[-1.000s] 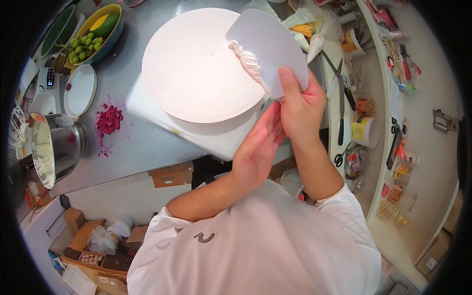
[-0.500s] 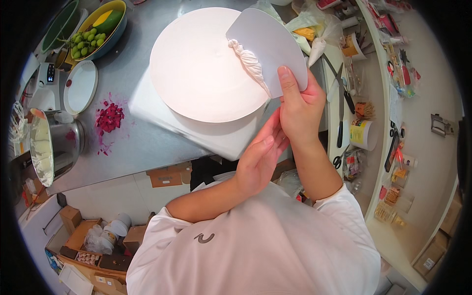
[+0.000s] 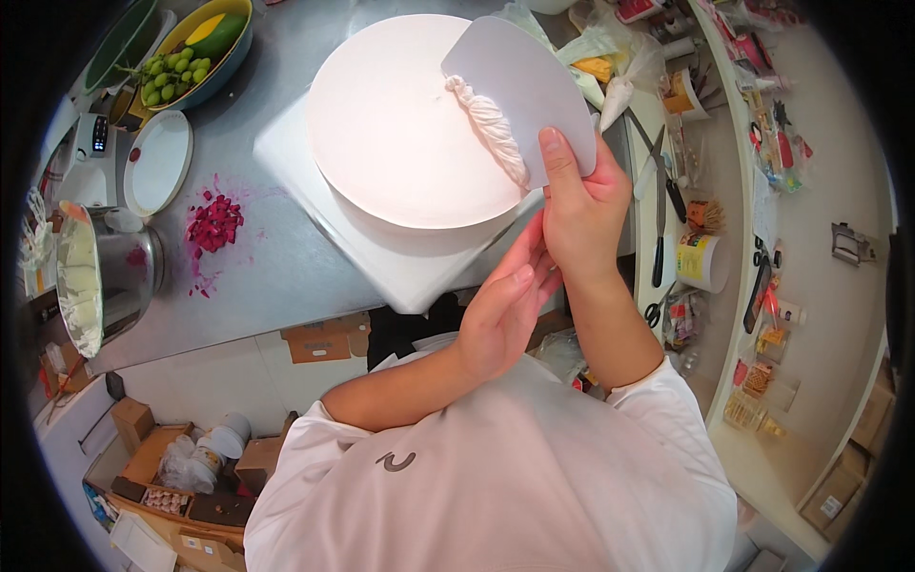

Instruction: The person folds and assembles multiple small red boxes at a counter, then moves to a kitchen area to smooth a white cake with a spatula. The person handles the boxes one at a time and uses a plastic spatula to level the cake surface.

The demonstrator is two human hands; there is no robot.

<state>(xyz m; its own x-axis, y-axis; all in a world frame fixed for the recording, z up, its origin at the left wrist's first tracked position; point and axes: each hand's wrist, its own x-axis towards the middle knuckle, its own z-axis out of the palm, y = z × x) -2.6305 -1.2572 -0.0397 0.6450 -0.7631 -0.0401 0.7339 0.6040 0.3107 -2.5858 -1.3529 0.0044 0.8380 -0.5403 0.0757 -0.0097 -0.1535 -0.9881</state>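
Seemingly, in the head view, smoothing is in hand: the right hand (image 3: 583, 214) pinches a scraper (image 3: 524, 86) at the right side of the cake (image 3: 396, 153), cream (image 3: 491, 124) ridged along its edge; the left hand (image 3: 500, 310), unclosed, braces the right. Next calls for a steady, level edge.

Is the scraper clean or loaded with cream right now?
Loaded: pale cream is bunched along the left edge of the scraper.

Scraper (image 3: 519, 91) in right fingers (image 3: 559, 157), cake (image 3: 391, 119) to their left.
Far left of fingers, on surface (image 3: 238, 296): diced pieces (image 3: 215, 225), plate (image 3: 157, 170), fruit bowl (image 3: 240, 59) behind. Right: knife (image 3: 660, 214), tub (image 3: 701, 257).
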